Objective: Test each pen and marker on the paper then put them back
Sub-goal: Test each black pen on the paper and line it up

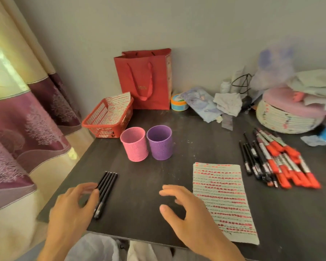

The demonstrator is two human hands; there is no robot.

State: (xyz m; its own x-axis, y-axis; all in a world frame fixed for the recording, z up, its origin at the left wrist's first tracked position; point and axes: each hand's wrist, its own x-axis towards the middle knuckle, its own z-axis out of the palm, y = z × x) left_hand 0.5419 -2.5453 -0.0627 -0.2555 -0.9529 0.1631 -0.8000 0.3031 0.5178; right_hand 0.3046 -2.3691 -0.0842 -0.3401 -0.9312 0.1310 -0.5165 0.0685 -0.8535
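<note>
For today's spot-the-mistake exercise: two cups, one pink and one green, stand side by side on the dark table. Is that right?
Not quite: no cup is green. It is a purple cup that stands side by side with the pink cup on the dark table, as the head view shows.

A dark grey, matt bench [139, 185] fills the lower middle of the view, its top lightly speckled and scuffed. Behind the bench rises a plain pale grey wall [177, 25], evenly lit and meeting the bench's far edge. To the left of the bench hangs a long curtain [17, 113] in cream and plum bands with a pale tree pattern; daylight glows through its upper part, and shadows on the bench are soft.
</note>
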